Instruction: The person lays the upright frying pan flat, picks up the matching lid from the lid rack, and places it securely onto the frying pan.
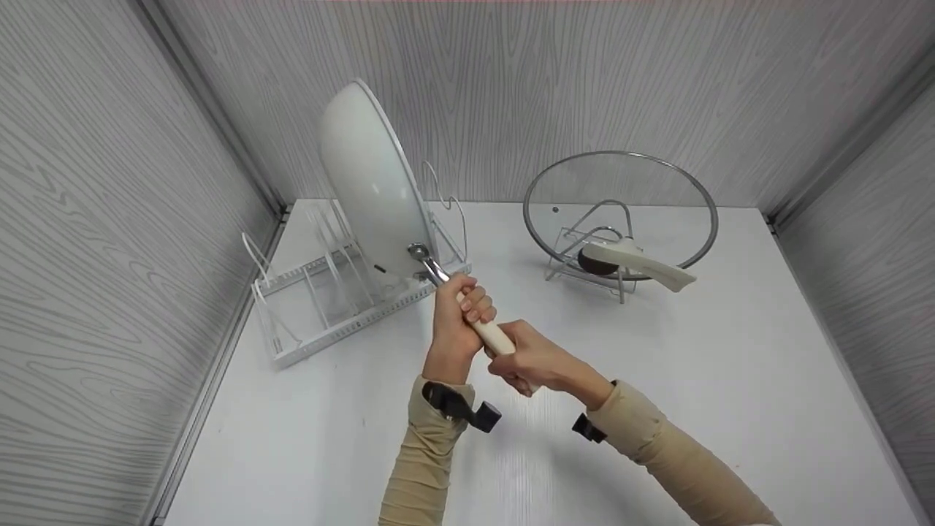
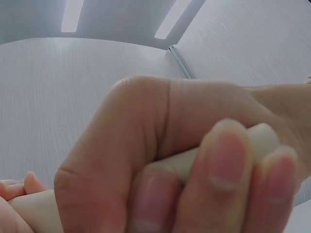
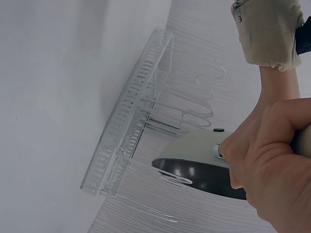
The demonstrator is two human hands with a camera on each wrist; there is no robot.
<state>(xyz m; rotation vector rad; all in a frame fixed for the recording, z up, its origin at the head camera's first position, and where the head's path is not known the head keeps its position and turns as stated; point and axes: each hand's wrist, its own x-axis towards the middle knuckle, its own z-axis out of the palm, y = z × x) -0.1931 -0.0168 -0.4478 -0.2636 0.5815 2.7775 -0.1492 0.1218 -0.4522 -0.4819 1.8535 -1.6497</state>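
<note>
A large pale frying pan (image 1: 369,175) stands tilted on its edge in a white wire dish rack (image 1: 350,318), at the left in the head view. Its dark inside (image 3: 209,182) shows in the right wrist view. My left hand (image 1: 454,329) grips the cream handle (image 1: 494,337) close to its metal neck. Further down, towards the handle's end, my right hand (image 1: 537,356) wraps round it. In the left wrist view the right hand (image 2: 116,150) fills much of the picture, fingers curled over the handle (image 2: 265,138).
To the right, a glass lid (image 1: 621,153) with a metal rim leans in a small wire stand (image 1: 581,274). A cream curved lid handle (image 1: 643,264) juts from it. Wood-grain panels (image 1: 511,88) enclose the white table (image 1: 716,409) at the back and sides.
</note>
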